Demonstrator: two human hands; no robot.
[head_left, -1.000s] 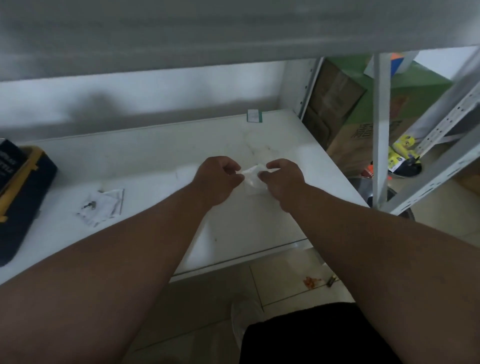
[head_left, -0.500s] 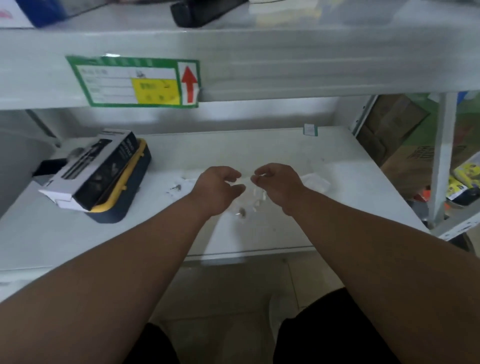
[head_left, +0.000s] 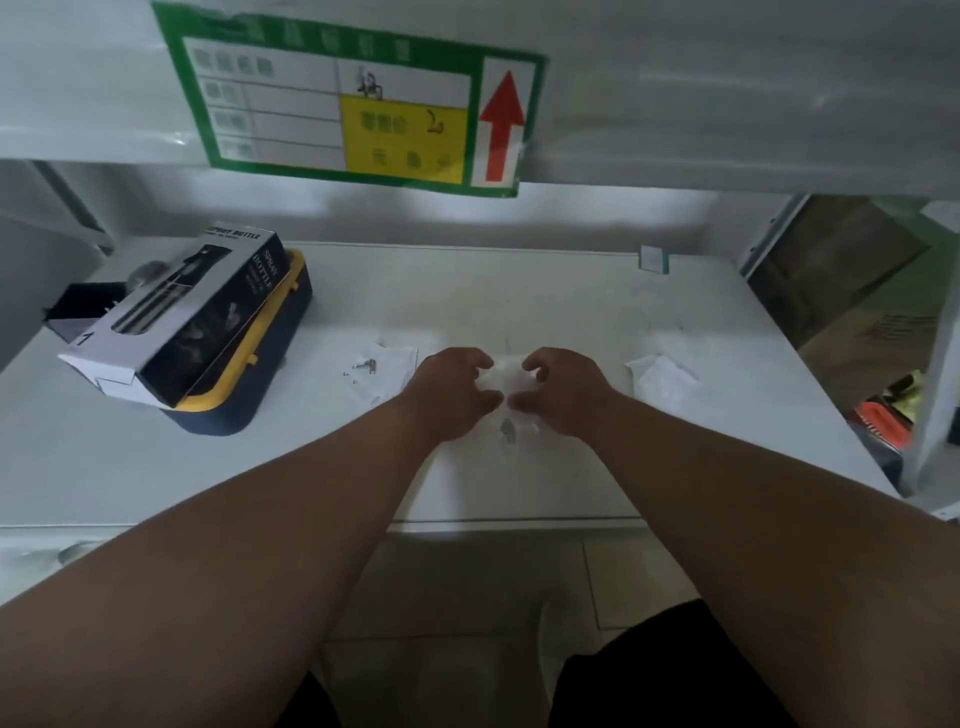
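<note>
While left hand (head_left: 457, 395) and right hand (head_left: 563, 392) pinch clear plastic bag (head_left: 506, 376) at frame centre, fingers curled on its edges, small metal part (head_left: 507, 430) shows just below, over shelf (head_left: 519, 291).

Spray-bottle box (head_left: 176, 322) lies on navy-yellow case (head_left: 234, 413) at shelf (head_left: 519, 291) left edge; screw packet (head_left: 379, 369) mid-shelf; green label (head_left: 343, 98) above.

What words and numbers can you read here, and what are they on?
"SPRAY BOTTLE": on the black box.
"1": on its white end.
"20", handwritten: on the green label, by the red arrow.
The label's other print, the small tag and the carton: too blurred.
</note>
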